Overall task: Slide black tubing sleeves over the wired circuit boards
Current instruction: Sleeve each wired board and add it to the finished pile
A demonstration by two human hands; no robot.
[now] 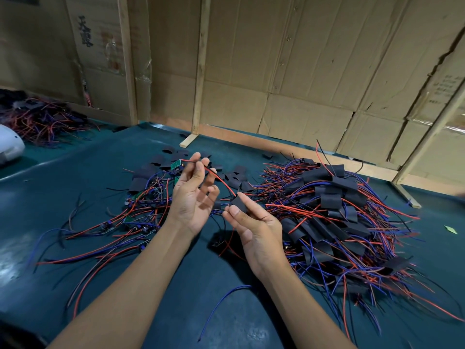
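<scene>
Far left edge of desk (75,285): white rounded object (8,147), only partly in frame; behind it a wire heap (42,122) by the cardboard wall (276,71). Left-centre: unsleeved boards with red, blue and black leads (130,222); loose black sleeves (161,165) behind them. Left hand (193,195) raised above desk centre, palm up, fingers (201,167) curled, pinching a red wire just below a green circuit board (176,164). Wire runs down-right into a black sleeve (239,204). Right hand (254,227) pinches that sleeve between thumb and forefinger. Right side: sleeved pile (332,212).
</scene>
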